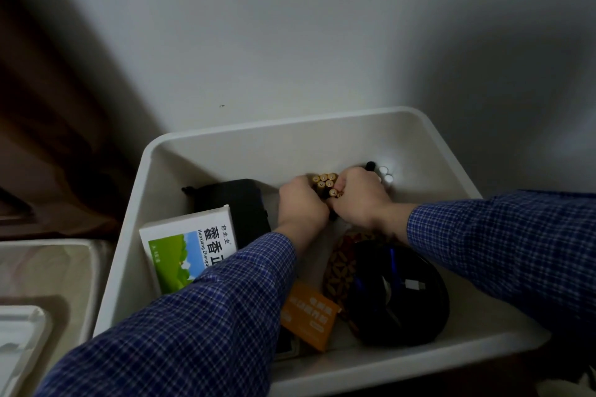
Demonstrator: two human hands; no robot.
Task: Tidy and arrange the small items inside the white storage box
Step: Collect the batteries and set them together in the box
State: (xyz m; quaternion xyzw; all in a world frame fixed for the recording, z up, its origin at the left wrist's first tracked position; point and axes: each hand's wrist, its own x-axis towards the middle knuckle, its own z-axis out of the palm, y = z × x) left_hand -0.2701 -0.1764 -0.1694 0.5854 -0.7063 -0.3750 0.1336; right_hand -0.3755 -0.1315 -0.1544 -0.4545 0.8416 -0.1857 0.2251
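Both my hands reach deep into the white storage box [225, 138]. Between them stands a bundle of several gold-topped batteries [326, 184], upright near the far wall. My left hand [300, 203] grips the bundle from the left and my right hand [361, 196] grips it from the right, fingers curled round it. Just right of my right hand stand a black-capped item [370, 166] and two white-capped ones [386, 173]. In the box also lie a black pouch [238, 203], a white and green medicine carton [187, 245], an orange packet [306, 316] and a black round case [400, 293].
A patterned brown item [338, 264] lies beside the black case. The box stands against a grey wall [290, 26]. To the left are a pale tray [48, 267] and a white lid [19, 342], with a dark curtain [48, 106] behind.
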